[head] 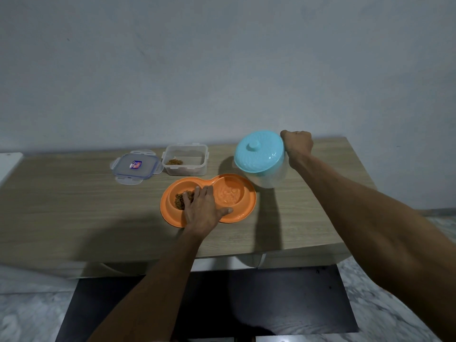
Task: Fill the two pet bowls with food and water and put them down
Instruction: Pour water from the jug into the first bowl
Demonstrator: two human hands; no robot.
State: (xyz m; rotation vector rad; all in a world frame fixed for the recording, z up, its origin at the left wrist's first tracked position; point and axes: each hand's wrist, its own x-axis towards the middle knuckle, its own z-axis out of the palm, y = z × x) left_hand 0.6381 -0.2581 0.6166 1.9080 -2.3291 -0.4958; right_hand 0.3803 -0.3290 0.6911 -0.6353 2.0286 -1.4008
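The right hand (297, 144) was clamped on the handle of the tilted jug (261, 159), watering the orange double bowl (249, 201) on the counter (74, 206); the left hand (201, 208) lay flat and open, steadying it. Next, seemingly: righting the jug, then lowering the bowl.

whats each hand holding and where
Right hand grips the tilted jug at its far-side handle. Left hand rests flat on the orange bowl.

Wooden table (74, 213) bears orange double bowl (249, 206), clear container (185, 166), lid (135, 167)
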